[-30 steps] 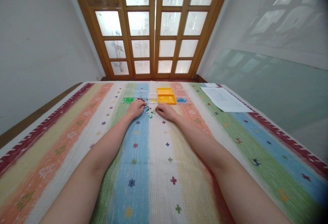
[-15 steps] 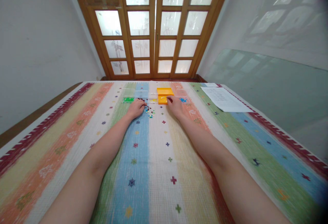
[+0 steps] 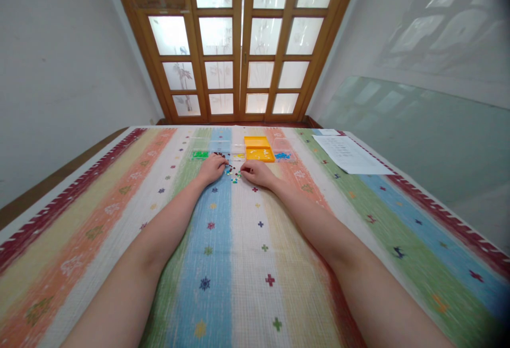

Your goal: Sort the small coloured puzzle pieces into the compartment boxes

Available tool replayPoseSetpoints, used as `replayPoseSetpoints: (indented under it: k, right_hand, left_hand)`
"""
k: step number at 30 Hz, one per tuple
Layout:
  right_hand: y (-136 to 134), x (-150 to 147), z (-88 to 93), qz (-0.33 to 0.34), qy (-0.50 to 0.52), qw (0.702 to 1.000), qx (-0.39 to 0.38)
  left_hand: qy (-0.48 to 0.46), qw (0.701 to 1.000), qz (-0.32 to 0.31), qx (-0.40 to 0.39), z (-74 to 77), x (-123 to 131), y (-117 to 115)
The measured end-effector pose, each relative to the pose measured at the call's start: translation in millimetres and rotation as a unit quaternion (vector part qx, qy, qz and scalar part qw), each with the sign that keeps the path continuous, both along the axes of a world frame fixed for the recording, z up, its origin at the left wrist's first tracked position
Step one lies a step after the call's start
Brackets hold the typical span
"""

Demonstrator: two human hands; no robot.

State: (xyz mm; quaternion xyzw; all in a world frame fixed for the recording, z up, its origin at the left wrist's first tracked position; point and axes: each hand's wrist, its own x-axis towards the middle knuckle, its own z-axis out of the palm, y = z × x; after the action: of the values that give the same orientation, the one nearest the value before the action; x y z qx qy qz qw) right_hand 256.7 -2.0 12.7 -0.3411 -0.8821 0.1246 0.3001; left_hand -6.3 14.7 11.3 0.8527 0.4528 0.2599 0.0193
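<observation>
A loose pile of tiny coloured pieces (image 3: 234,177), green, blue, white and dark red, lies on the cloth between my hands. To its left rests my left hand (image 3: 213,169), fingers bent together at the pile's edge; what they hold, if anything, is too small to see. My right hand (image 3: 257,172) is at the pile's right edge with its fingertips pinched, their contents hidden. Just behind it stands an open yellow box (image 3: 271,158) with white bits inside. Green pieces (image 3: 200,154) sit in a clear box at the left, blue pieces (image 3: 282,155) in one at the right.
Dark red pieces (image 3: 220,154) and a clear box with yellow pieces (image 3: 239,155) are behind my hands. Printed paper sheets (image 3: 350,154) lie at the right on the striped tablecloth (image 3: 247,263). Beyond the table's far edge are wood-framed glass doors (image 3: 240,71).
My right hand has moved from the yellow box left and nearer to me, to the pile's edge. The white bits in the box now show. My left hand has stayed in place.
</observation>
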Motion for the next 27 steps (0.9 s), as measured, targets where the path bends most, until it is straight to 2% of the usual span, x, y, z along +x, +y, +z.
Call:
replayPoseSetpoints:
  k: [6,11,21,27]
  right_hand:
    - [-9.6,-7.6,6.5,0.07,-0.053,0.996,-0.001]
    - [-5.1,-5.6,2.7,0.08,-0.06,0.995,0.002]
    - [-0.2,-8.9,-4.8,0.053,-0.064,0.996,0.033]
    - [3.8,-2.8,-4.7,-0.055,0.037,0.997,0.041]
  left_hand:
    - [0.01,1.0,0.002,-0.002,0.7,0.1,-0.6]
    - [0.01,1.0,0.001,-0.008,1.3,0.7,-0.9]
    - [0.013,1.0,-0.003,-0.013,0.6,1.5,-1.0]
    - [0.01,1.0,-0.003,-0.006,-2.2,0.4,0.2]
